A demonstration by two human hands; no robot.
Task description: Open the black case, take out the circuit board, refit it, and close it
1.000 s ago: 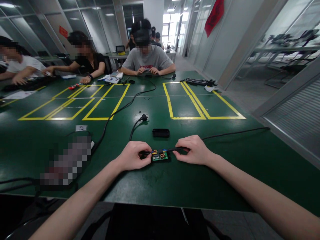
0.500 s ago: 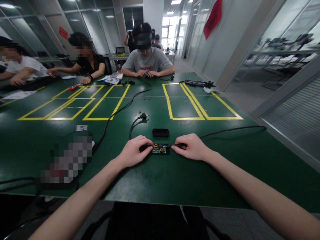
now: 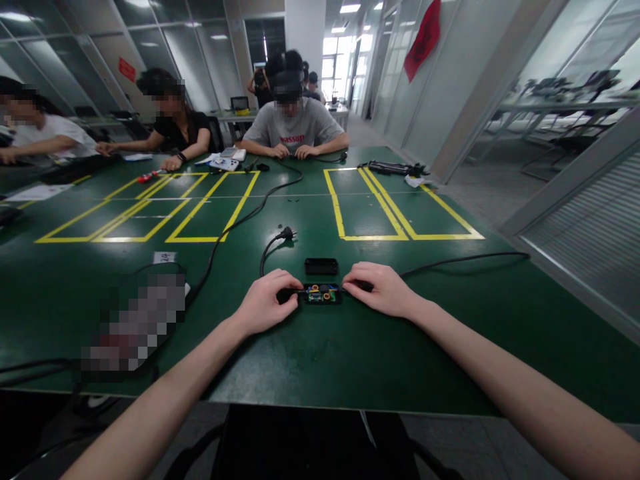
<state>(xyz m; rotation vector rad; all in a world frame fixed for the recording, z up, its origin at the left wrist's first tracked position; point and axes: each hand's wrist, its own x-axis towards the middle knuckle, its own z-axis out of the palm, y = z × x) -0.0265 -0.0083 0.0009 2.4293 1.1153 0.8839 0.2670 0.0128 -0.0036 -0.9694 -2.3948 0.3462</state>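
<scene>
My left hand (image 3: 267,301) is closed in a pinch on the black power cable (image 3: 263,257) where it meets the left end of a small open case. Opposite it, my right hand (image 3: 380,288) pinches the black output cord (image 3: 465,261) by the case's right end. Between my fingertips lies the black case half (image 3: 323,303), and in it a green circuit board (image 3: 315,297) with copper ring coils and coloured wires. Just behind stands the other black case half (image 3: 321,267), apart from the hands. The cable's plug (image 3: 287,233) rests on the table farther back.
Yellow tape rectangles (image 3: 375,237) mark the green table (image 3: 320,373). A blurred-out object (image 3: 140,317) lies at left by a numbered label (image 3: 165,257). A long black cable (image 3: 240,220) crosses the table. A folded black tripod (image 3: 395,167) lies back right. Several people sit opposite.
The circuit board now sits lower and more centred within the case half, shifted slightly right. My left fingertips have drawn back a little to the left, and my right fingers have shifted slightly upward.
</scene>
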